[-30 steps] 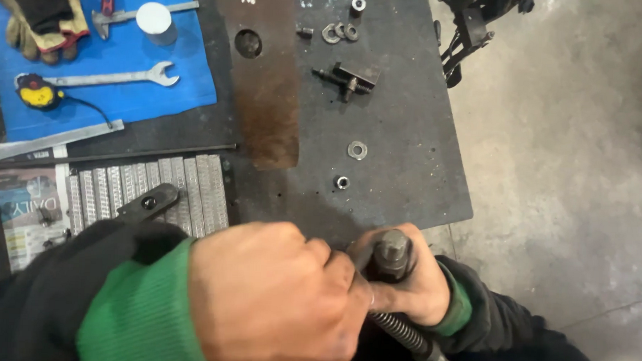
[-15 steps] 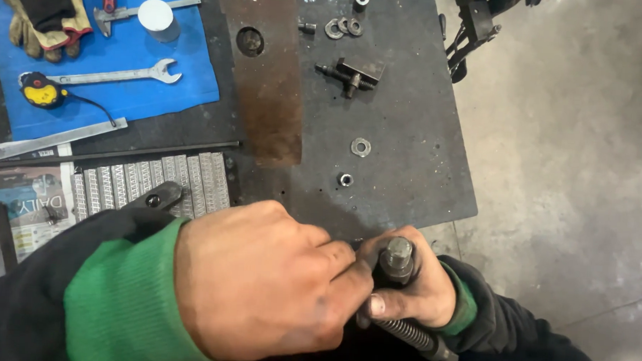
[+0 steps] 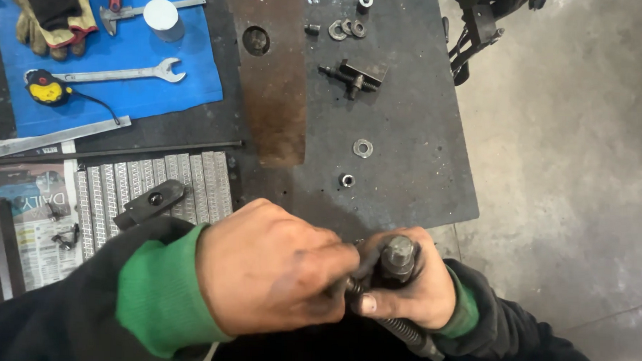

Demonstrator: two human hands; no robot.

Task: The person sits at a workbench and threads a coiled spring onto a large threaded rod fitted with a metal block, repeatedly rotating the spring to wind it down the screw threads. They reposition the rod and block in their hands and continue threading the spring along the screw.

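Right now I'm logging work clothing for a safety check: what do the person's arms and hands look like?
Both hands are bare, with no gloves. The left hand and right hand show dark greasy smudges on knuckles and fingers. Each arm wears a black outer sleeve over a green ribbed cuff at the wrist. No watch, rings or markings are visible.

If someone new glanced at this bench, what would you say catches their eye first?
First, the two grimy hands at the bottom: the left hand and right hand are clasped together around a dark threaded bolt. Next, the bright blue mat at top left, carrying a spanner, a yellow tape measure and work gloves. Loose washers lie scattered on the dark steel table.
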